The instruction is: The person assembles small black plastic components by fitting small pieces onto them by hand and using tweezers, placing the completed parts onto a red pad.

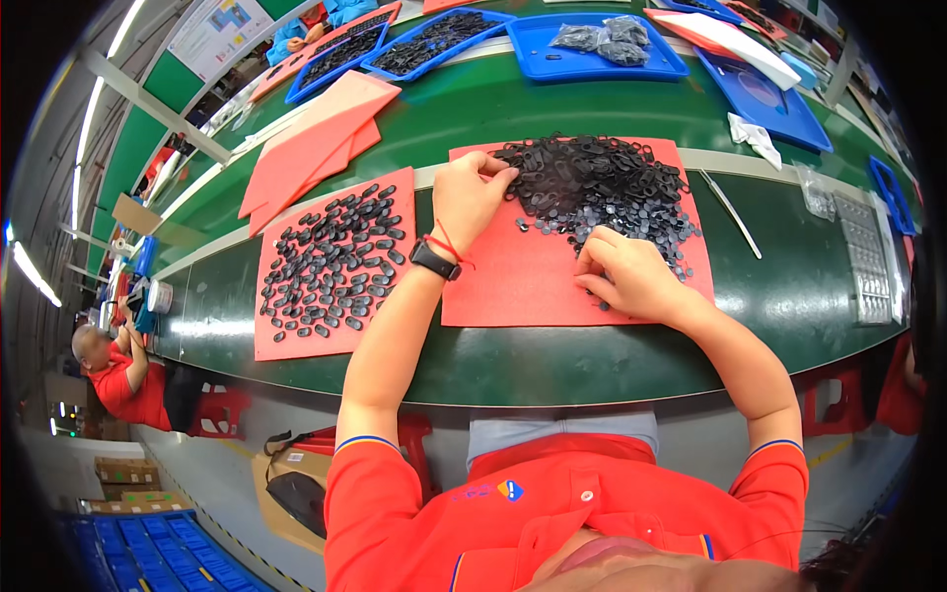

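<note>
A red foam mat (493,296) lies before me on the green bench. On it is a heap of black oval rings (602,173), with small dark discs (641,227) scattered along its near side. At the heap's left edge, my left hand (472,194) is closed in a pinch; what its fingertips hold cannot be made out. My right hand (633,278) is closed, fingers curled, at the near edge of the discs; its fingertips hide whatever they grip. Left of my forearm, a second red mat (271,342) bears many spaced-out black oval pieces (345,266).
Red foam sheets (306,148) overlap at the far left. Beyond stand a blue tray of black parts (434,44) and another blue tray (538,64) with bagged parts. Rightward lie a slim white tool (732,212), a white cloth (755,138) and a clear moulded tray (863,257). A co-worker (128,380) sits left.
</note>
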Demonstrator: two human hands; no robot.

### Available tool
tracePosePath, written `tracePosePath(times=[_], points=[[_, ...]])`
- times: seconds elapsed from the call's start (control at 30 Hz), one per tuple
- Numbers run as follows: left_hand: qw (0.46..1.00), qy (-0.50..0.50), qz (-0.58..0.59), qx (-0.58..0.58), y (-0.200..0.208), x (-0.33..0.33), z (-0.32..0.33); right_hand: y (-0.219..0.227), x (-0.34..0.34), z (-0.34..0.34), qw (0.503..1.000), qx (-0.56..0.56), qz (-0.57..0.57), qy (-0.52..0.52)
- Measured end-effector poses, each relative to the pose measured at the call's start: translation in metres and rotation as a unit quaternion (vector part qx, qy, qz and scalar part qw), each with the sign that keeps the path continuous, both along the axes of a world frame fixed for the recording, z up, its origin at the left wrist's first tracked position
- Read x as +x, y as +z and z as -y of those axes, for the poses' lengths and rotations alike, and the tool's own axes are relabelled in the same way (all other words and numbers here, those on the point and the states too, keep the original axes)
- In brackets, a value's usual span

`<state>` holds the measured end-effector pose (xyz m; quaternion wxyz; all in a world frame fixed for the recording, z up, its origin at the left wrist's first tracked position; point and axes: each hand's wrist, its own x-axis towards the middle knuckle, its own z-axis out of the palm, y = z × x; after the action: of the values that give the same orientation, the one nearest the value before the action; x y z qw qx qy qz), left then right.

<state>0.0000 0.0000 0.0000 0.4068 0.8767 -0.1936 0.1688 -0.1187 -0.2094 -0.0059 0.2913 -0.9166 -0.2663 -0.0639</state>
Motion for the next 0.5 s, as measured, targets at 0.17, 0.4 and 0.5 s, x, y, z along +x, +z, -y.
tracePosePath(times=[0.17, 0.4, 0.5], points=[[1.0, -0.013, -0.013, -0.002, 0.005, -0.03, -0.005, 0.003, -0.001, -0.001, 0.993, 0.084, -0.082, 0.003], [0.966, -0.099, -0.141, -0.195, -0.01, -0.053, -0.008, 0.0, 0.001, -0.003, 0.974, 0.216, -0.056, 0.032], [0.919, -0.154, -0.255, -0.258, -0.007, -0.056, -0.007, 0.003, 0.0, -0.002, 0.959, 0.236, -0.154, -0.003]])
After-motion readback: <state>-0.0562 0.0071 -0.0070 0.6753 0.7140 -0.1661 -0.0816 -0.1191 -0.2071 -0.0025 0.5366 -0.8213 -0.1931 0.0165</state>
